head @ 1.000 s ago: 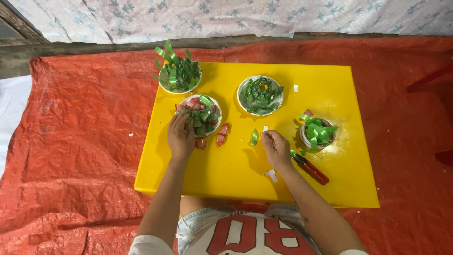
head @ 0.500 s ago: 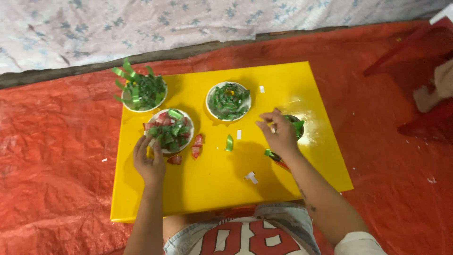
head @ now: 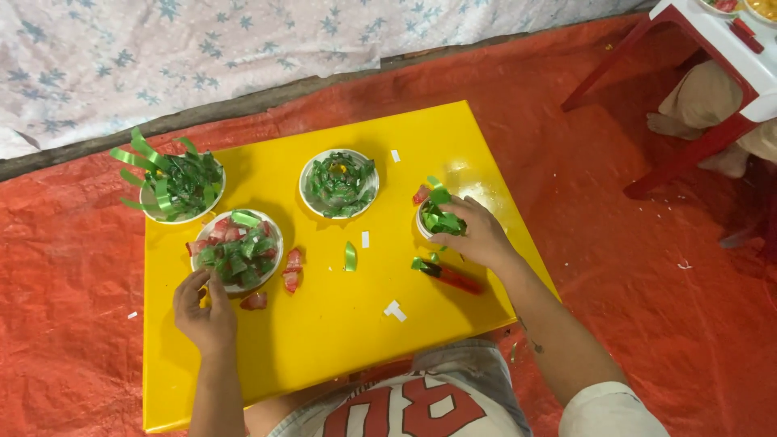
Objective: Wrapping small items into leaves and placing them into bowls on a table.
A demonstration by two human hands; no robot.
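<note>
The right hand (head: 477, 235) grips the small white bowl of green strips (head: 439, 220) (bench's three o'clock edge); the left hand (head: 206, 311), fingers loosely apart, touches the white plate of red-green pieces (head: 236, 251).

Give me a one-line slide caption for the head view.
Left hand touches a bowl of red and green ribbon pieces; right hand rests on a small bowl, yellow table.

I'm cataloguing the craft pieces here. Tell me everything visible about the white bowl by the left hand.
The white bowl is round and shallow, heaped with short green and red ribbon-like pieces. It sits upright on the yellow table, near its left side. The left hand has its fingertips at the near rim. A few red pieces lie loose beside it.
</note>
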